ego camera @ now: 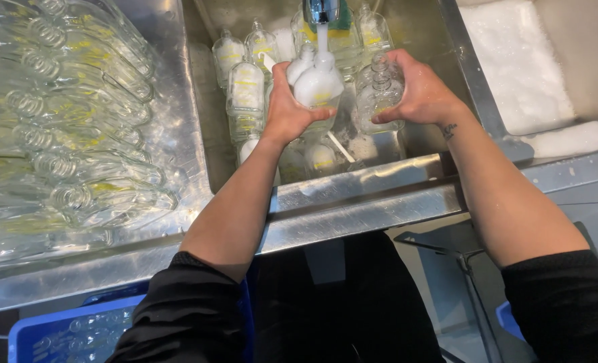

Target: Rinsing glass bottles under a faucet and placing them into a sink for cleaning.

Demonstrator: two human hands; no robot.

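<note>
My left hand (287, 107) grips a clear glass bottle (319, 87) full of white foam, held upright under the tap (322, 10), whose stream runs into its neck. A second foamy bottle neck (302, 64) shows beside it in the same hand. My right hand (417, 91) holds another clear bottle (378, 97) just right of the stream, over the steel sink (353, 181). Several more bottles with yellow markings (246, 94) stand or lie in the sink below and behind both hands.
Many clear bottles (70, 128) lie in rows on the steel drainboard at the left. A foam-filled basin (517, 67) sits to the right of the sink. A blue crate (63, 333) with bottles stands below the counter's front edge.
</note>
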